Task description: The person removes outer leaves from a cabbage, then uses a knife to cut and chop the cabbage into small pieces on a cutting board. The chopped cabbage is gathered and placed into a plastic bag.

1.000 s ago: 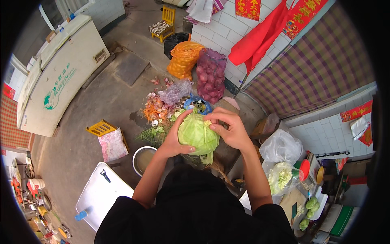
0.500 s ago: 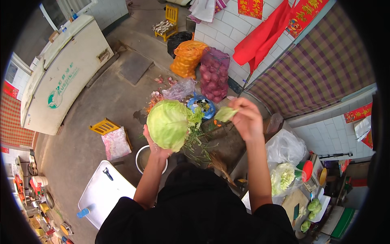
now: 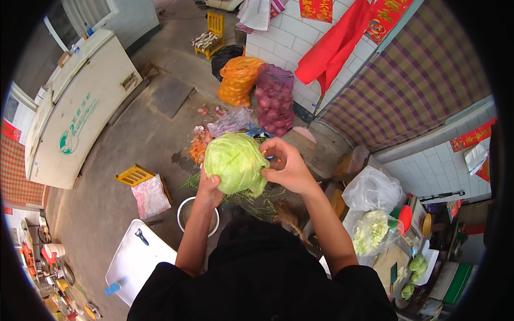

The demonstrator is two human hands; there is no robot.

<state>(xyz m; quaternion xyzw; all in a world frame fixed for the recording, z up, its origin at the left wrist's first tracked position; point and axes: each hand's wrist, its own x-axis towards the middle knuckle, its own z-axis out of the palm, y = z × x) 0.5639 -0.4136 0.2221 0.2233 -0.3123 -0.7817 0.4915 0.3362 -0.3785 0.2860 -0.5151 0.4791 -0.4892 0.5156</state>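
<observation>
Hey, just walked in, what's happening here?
A person is handling a green cabbage. The left hand supports it at the lower left, and the right hand is at its right edge; whether it pinches a leaf is unclear. Vegetable scraps lie on the floor beyond, and a peeler rests on a white table at left.

The cabbage (image 3: pixel 234 162) hides most fingers of the left hand (image 3: pixel 209 191) and much of a blue bag (image 3: pixel 258 132). The left arm (image 3: pixel 194 235) covers part of the basin (image 3: pixel 180 216), and a black sleeve (image 3: pixel 160 282) covers the white tabletop's (image 3: pixel 140 262) right edge. The jumble (image 3: pixel 61 286) by the floor's (image 3: pixel 96 214) left edge looks too small to tell.
</observation>
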